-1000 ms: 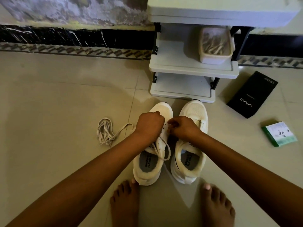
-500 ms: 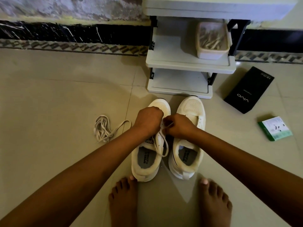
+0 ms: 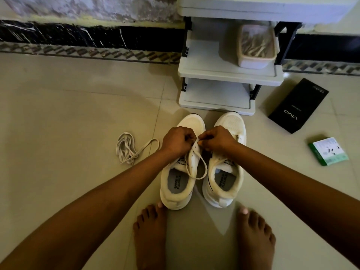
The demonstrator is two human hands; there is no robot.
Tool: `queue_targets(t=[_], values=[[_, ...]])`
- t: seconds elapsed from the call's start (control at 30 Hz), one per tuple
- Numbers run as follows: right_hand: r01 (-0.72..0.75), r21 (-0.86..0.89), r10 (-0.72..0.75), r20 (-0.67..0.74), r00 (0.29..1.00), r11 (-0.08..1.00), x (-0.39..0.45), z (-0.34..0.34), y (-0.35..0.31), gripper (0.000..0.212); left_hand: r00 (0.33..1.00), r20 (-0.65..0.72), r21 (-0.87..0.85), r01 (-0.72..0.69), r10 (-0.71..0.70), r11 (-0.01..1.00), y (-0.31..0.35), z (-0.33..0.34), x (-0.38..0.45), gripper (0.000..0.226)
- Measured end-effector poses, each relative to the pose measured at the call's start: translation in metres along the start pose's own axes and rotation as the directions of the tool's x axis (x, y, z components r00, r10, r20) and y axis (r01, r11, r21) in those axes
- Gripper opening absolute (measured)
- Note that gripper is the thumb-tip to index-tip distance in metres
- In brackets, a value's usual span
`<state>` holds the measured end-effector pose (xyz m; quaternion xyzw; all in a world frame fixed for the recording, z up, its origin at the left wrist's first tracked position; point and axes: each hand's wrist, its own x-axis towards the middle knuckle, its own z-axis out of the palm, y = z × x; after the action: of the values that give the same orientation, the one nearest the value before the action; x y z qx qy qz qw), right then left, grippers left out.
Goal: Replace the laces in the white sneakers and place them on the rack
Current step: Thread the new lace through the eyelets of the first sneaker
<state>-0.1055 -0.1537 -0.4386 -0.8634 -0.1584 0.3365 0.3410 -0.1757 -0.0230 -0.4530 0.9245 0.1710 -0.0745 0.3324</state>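
Note:
Two white sneakers stand side by side on the floor, toes toward the rack: the left sneaker (image 3: 175, 188) and the right sneaker (image 3: 226, 184). My left hand (image 3: 178, 141) and my right hand (image 3: 216, 138) meet over the left sneaker's front, each pinching its white lace (image 3: 195, 168). Loops of that lace hang down over the tongue. A loose bundle of old laces (image 3: 129, 149) lies on the floor to the left. The grey rack (image 3: 229, 75) stands just beyond the toes.
A tub of laces (image 3: 255, 47) sits on the rack's middle shelf. A black phone box (image 3: 298, 106) and a green-and-white packet (image 3: 328, 151) lie on the floor at right. My bare feet (image 3: 150, 236) stand behind the heels. A wall runs along the back.
My hands have drawn closer together over the left sneaker's front, and the lace loops hang a little differently. The view has shifted slightly.

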Motion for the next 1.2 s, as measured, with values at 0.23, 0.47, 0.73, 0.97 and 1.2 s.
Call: queue_targets(t=[0.23, 0.47, 0.73, 0.97, 1.2], values=[[0.132, -0.12, -0.147, -0.126, 0.981, 0.984, 0.005, 0.005, 0.001, 0.016, 1.0, -0.015, 0.078, 0.012, -0.011, 0.997, 0.0, -0.007, -0.001, 0.016], [0.247, -0.491, -0.36, -0.149, 0.921, 0.835, -0.002, -0.004, -0.002, 0.015, 0.99, 0.13, 0.043, -0.056, 0.05, 0.998, -0.007, -0.037, -0.002, 0.03], [0.474, -0.119, -0.483, -0.358, 0.799, 0.873, -0.018, -0.057, -0.043, 0.007, 0.951, 0.309, 0.118, -0.039, 0.0, 0.992, -0.015, -0.045, 0.003, 0.037], [0.022, 0.379, 0.059, -0.202, 0.978, 0.925, -0.006, -0.027, -0.015, 0.011, 0.943, 0.321, 0.205, -0.156, 0.084, 0.966, -0.006, -0.034, 0.006, 0.045], [0.153, -0.706, -0.094, 0.123, 0.988, 0.692, 0.004, -0.02, -0.025, 0.031, 0.952, 0.306, 0.338, -0.118, 0.009, 0.934, 0.0, -0.03, 0.008, 0.045]])
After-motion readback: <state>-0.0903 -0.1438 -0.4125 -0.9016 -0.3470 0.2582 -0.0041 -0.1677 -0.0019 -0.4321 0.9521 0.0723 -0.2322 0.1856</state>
